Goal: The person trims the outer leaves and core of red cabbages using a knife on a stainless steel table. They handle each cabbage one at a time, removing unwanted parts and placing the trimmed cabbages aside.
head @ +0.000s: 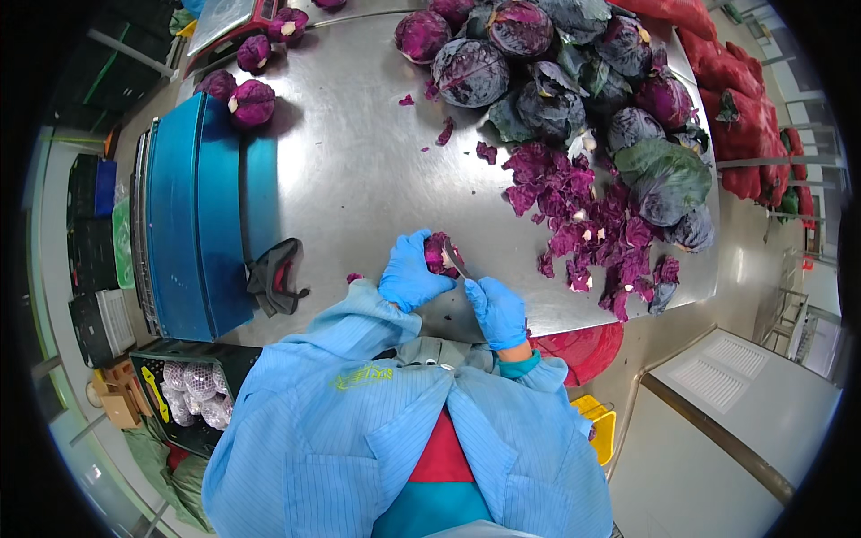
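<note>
In a blue glove, my left hand [412, 272] grips a small red cabbage head [437, 252] near the front edge of the steel table [343, 181]. My right hand [496, 311], gloved alike, holds a knife [457, 261] whose dark blade lies against the pale cut part of that head. To the right spreads a heap of torn purple cabbage leaves [565, 195]. Behind it are piled several red cabbages [471, 72], many with dark outer leaves. Trimmed red cabbages [252, 104] sit at the far left of the table.
A blue metal box [195, 222] stands on the table's left side, with a dark grey cloth item [276, 276] beside it. A scale [232, 27] is at the back left. Red mesh sacks [740, 121] lie beyond the right edge. A black crate [195, 397] holds wrapped produce at lower left.
</note>
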`<state>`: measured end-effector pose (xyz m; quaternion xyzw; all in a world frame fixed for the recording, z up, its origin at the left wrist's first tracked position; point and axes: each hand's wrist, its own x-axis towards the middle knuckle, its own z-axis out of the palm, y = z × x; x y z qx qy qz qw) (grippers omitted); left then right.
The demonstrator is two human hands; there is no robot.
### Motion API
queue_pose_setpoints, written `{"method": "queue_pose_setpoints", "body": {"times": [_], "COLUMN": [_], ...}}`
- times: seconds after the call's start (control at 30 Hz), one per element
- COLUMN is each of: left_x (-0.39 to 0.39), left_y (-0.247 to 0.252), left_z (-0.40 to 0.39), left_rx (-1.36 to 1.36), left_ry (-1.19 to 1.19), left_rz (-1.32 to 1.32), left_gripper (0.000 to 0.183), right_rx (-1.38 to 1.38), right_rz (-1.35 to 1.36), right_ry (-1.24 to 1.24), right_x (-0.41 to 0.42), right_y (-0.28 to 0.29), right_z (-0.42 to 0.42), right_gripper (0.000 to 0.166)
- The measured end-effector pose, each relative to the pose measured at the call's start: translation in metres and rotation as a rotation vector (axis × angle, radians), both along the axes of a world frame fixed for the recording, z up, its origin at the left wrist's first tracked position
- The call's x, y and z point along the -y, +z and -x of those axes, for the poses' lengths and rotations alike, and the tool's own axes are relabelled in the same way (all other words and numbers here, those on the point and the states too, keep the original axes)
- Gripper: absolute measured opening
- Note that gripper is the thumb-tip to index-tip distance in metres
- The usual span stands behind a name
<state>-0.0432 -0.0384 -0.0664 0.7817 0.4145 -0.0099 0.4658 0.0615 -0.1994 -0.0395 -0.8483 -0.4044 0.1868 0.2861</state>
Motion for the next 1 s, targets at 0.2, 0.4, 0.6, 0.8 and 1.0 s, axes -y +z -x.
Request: {"method": "queue_pose_setpoints", "body": {"times": [0.2, 0.4, 0.6, 0.8, 1.0], "left_x": [-0.005, -0.006, -0.012, -0.013, -0.011], "left_y": [0.004, 0.019, 0.028, 0.036, 0.035], "left_z": [-0.007, -0.015, -0.023, -0.029, -0.038], "left_rx": [-0.062, -0.072, -0.09, -0.136, -0.196], "left_ry": [0.003, 0.061, 0.038, 0.02, -0.102], "left_rz": [0.039, 0.106, 0.11, 0.075, 0.004], "left_gripper": [0.087, 0.082, 0.078, 0.071, 0.066], "right_rx": [0.019, 0.138, 0.291, 0.336, 0.128], "right_rz": [0.019, 0.0, 0.015, 0.042, 0.172], "right_ry": [0.058, 0.131, 0.092, 0.041, 0.023], "right_x": [-0.008, -0.006, -0.007, -0.006, -0.012], "right_y": [-0.014, -0.03, -0.038, -0.04, -0.032], "right_z": [0.002, -0.005, -0.003, 0.001, -0.005], "right_gripper": [0.045, 0.043, 0.042, 0.041, 0.041]}}
